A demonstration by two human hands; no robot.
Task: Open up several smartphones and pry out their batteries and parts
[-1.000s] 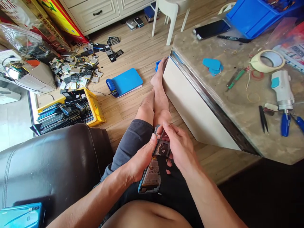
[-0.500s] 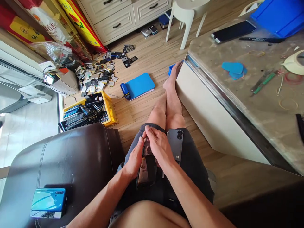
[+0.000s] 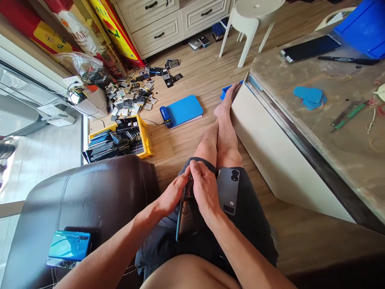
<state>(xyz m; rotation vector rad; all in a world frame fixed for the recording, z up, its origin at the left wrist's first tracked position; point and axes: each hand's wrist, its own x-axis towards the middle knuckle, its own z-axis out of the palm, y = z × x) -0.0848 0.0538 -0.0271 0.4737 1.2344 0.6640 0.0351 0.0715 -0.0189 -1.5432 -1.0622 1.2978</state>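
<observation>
Where your dark shorts spread beneath, one opened smartphone tilts, its upper part gripped between your left hand and right hand. Beside the latter, lying on the shorts: one grey phone back cover.

Daylight from the left glints on the leather seat.

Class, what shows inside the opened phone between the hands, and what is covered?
Inside the opened phone, a battery shows in the lower part. The left hand and right hand cover much of the upper end; parts there cannot be seen.
</observation>
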